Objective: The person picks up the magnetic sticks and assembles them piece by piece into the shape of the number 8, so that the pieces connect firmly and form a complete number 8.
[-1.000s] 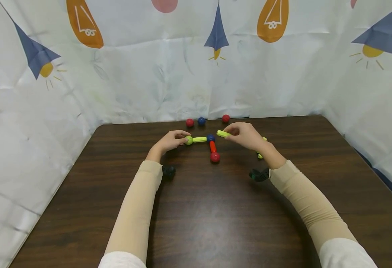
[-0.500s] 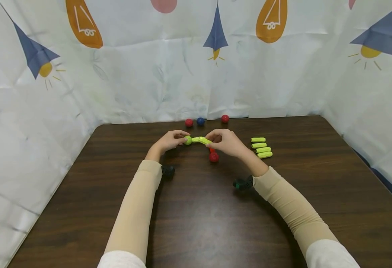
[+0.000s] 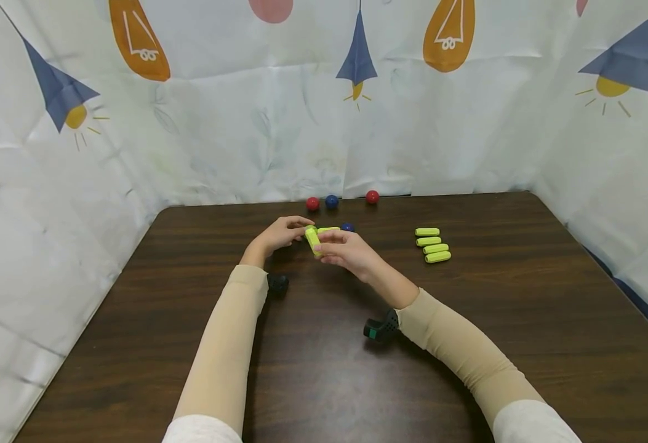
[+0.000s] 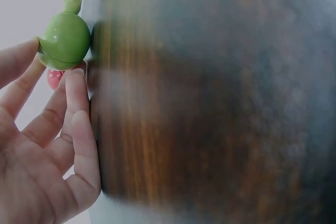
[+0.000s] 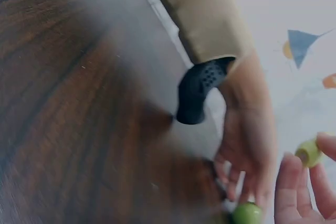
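My left hand [image 3: 282,234] pinches a green ball [image 4: 67,40] between thumb and fingers, over the far middle of the table. A ribbed yellow-green rod [image 3: 329,229] runs from that ball toward a blue ball [image 3: 348,227] on its right. With thumb and fingertips, my right hand [image 3: 351,251] holds another yellow-green rod [image 3: 312,240], tilted, its upper end right at the green ball in the head view. The right wrist view shows this rod's dark round end facing out. Behind my right hand, the red rod and red ball joined to the blue ball are hidden.
Along the table's back edge lie a red ball [image 3: 312,203], a blue ball [image 3: 332,202] and another red ball [image 3: 372,197]. Several yellow-green rods [image 3: 436,248] lie in a column to the right. A patterned white cloth [image 3: 235,135] hangs behind the dark wooden table [image 3: 324,381].
My right hand has moved left and toward me with its rod, from beyond the blue ball to the green ball. The rod now points more upright. My left hand has stayed in place.
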Motion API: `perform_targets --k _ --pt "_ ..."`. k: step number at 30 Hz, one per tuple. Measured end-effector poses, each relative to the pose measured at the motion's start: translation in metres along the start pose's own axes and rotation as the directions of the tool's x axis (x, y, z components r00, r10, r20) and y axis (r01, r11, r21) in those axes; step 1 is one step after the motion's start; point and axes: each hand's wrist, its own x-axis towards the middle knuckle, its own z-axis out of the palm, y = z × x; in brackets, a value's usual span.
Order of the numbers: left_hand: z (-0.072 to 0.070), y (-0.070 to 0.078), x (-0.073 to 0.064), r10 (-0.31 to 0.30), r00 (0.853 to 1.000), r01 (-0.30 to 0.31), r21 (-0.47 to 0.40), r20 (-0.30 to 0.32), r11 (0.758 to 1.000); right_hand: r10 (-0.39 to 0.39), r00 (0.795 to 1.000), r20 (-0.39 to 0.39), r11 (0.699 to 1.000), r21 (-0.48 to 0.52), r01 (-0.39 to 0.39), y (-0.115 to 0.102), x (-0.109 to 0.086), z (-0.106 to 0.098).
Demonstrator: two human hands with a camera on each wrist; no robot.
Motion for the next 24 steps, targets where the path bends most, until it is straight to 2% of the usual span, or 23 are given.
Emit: perform_targets --k 7,15,24 --pt "0.000 0.000 -0.001 0.006 1.000 -0.007 0.006 0.006 1.000 0.066 0.997 -0.044 0.993 0.106 -0.061 0.019 0.010 0.010" --pt "-0.004 -0.001 -0.001 -0.006 1.000 0.007 -0.032 0.029 0.999 0.093 0.995 -0.048 0.990 0.107 -0.087 0.027 0.017 0.027" --pt "-0.005 0.001 -0.002 0.024 0.999 -0.024 -0.021 0.044 1.000 0.095 0.983 -0.160 0.983 0.170 -0.068 0.032 0.021 0.037"
